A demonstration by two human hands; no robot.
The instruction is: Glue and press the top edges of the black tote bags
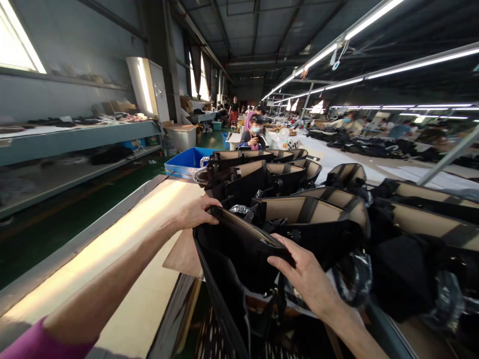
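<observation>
Hands both on one black fabric bag with a tan lining (232, 249), the nearest of many, at 6 o'clock in the head view. Its mouth rim runs from about 10 o'clock to 4 o'clock between the two grips.

Left hand (196, 213): closed over the far-left end of the rim, fingers curled over the edge, thumb on the outside.

Right hand (305, 279): closed over the near-right end of the rim, palm down, fingers wrapped over the edge.

Judgement: a grip at opposite ends holds the soft rim taut, so the body hangs straight. The lower part drops past the table edge at 6 o'clock, and what lies under it is too dim to identify.

Rows of like black open-topped bags (307, 209) stand upright from 12 to 3 o'clock, touching one another with tan interiors showing. Judgement: packed this close, they prop each other and stay open. Crinkled clear plastic wrapping (239, 209) shows between two of them, just beyond the held bag.

Pale wooden tabletop (123, 239) at 9 o'clock, with a bright strip of reflected light. Blue plastic bin (185, 160) at 11 o'clock, by the table's far end. Long grey wall shelving (75, 137) at 10 o'clock, carrying scattered dark items. Seated co-worker (254, 135) at 12 o'clock, well apart from both hands.
</observation>
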